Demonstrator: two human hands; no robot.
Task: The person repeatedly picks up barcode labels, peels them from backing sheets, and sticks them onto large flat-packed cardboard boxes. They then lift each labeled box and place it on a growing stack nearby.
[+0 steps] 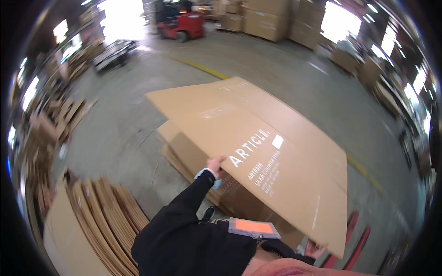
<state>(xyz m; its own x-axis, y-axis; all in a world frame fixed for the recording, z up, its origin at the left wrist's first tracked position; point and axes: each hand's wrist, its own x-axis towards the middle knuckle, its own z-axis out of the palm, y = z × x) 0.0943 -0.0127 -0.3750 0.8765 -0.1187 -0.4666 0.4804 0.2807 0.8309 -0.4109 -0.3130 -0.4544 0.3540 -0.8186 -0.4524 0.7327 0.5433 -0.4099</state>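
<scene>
A large flattened brown cardboard sheet (pixel 258 138) with white print is lifted above a stack of flat cardboard (pixel 184 152) on the concrete floor. My left hand (pixel 215 164), at the end of a black sleeve, grips the sheet's near left edge. My right hand (pixel 315 250) holds the sheet's near right corner from below, mostly hidden by the board. An orange card in a clear sleeve (pixel 253 227) hangs at my chest.
Upright flat cardboard pieces (pixel 106 216) stand at lower left. A red forklift (pixel 182 23) and stacked brown boxes (pixel 271 18) are at the far end. A yellow floor line (pixel 198 66) crosses the floor. Red pallet-jack bars (pixel 359 241) lie at lower right.
</scene>
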